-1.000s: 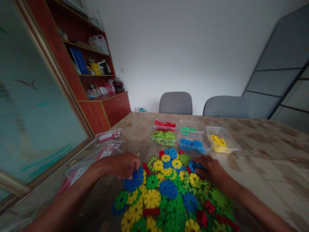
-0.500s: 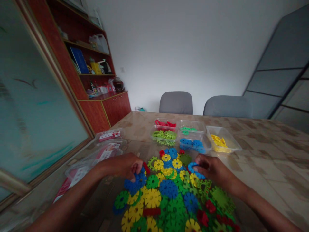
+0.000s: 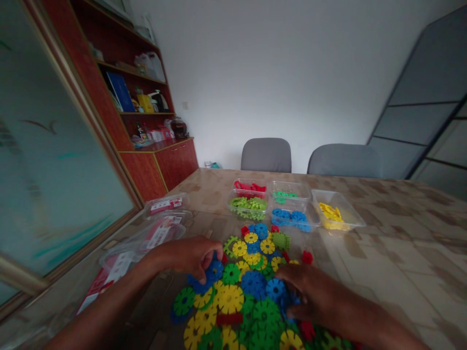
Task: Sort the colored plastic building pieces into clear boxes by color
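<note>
Our left hand (image 3: 193, 256) has thumb and fingers parted over blue notched discs (image 3: 215, 270) at the pile's left edge. Our right hand (image 3: 310, 294) is curled at blue pieces (image 3: 275, 289) on its right side; we cannot tell whether its fingertips are closed on one. The mixed pile (image 3: 230, 298) lies on the brown patchwork-patterned tabletop (image 3: 386, 257), with clear plastic tubs (image 3: 337, 216) of sorted pieces beyond it and clear lids (image 3: 166, 204) at left. Two grey chairs (image 3: 265, 155) stand against a pale wall (image 3: 255, 73), a reddish wooden cabinet (image 3: 175, 163) to the left.
</note>
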`<state>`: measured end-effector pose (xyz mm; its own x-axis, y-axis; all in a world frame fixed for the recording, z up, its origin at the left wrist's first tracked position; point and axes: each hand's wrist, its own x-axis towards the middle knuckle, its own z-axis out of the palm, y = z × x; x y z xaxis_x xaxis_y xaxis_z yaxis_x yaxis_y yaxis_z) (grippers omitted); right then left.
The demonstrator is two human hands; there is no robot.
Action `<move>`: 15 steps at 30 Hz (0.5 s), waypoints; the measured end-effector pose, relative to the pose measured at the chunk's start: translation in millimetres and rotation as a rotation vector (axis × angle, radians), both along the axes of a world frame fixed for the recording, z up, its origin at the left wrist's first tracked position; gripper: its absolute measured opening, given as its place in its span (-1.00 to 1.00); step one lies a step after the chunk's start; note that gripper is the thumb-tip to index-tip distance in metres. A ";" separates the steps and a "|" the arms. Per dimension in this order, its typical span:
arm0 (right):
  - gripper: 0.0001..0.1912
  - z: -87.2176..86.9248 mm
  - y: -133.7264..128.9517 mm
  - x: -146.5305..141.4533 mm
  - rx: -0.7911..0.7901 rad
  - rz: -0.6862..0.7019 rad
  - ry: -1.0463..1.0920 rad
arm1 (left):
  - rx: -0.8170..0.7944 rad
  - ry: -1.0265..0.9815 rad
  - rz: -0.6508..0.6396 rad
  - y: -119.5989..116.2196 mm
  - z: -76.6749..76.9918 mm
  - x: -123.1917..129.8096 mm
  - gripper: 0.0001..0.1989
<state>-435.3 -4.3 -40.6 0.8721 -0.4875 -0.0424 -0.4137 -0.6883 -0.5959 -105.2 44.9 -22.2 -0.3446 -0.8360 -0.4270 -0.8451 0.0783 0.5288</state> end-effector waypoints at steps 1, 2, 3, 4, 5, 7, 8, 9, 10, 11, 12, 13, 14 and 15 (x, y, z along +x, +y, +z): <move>-0.69 2.0 1.2 -1.1 -0.007 0.001 0.015 | 0.010 0.010 -0.002 -0.3 -0.3 0.1 -0.47; -0.66 3.4 2.1 -1.9 -0.008 -0.005 0.039 | 0.016 0.022 -0.003 -0.5 -0.5 0.2 -0.49; -0.65 4.1 2.8 -2.5 -0.003 -0.013 0.068 | 0.020 0.037 -0.001 -0.6 -0.7 0.5 -0.51; -0.66 4.2 3.2 -3.0 0.006 -0.021 0.092 | 0.026 0.055 -0.001 -0.5 -0.7 0.7 -0.53; -0.66 3.8 3.3 -3.4 0.016 -0.026 0.101 | 0.035 0.077 -0.001 -0.4 -0.7 0.9 -0.53; -0.66 2.2 2.8 -4.3 0.028 -0.026 0.075 | 0.053 0.122 -0.002 -0.2 -0.2 1.2 -0.54; -0.65 1.5 2.4 -4.8 0.029 -0.024 0.054 | 0.053 0.137 -0.003 -0.3 0.1 1.2 -0.55; -0.65 1.1 2.1 -5.2 0.030 -0.021 0.038 | 0.041 0.148 -0.007 -0.6 0.4 1.2 -0.57; -0.65 1.1 1.9 -5.5 0.032 -0.021 0.028 | 0.021 0.156 -0.015 -1.2 0.5 1.2 -0.62; -0.64 1.7 1.8 -5.6 0.035 -0.023 0.028 | -0.001 0.162 -0.022 -2.0 0.4 1.2 -0.67; -0.62 2.7 2.0 -5.6 0.041 -0.025 0.035 | -0.018 0.167 -0.025 -3.0 0.1 1.2 -0.72; -0.58 3.9 2.2 -5.4 0.047 -0.024 0.048 | -0.026 0.169 -0.027 -4.0 -0.4 1.3 -0.76; -0.54 5.1 2.5 -5.1 0.051 -0.019 0.061 | -0.023 0.171 -0.026 -5.1 -0.9 1.3 -0.79; -0.49 5.9 2.8 -4.6 0.048 -0.014 0.072 | -0.016 0.172 -0.024 -6.1 -1.3 1.4 -0.81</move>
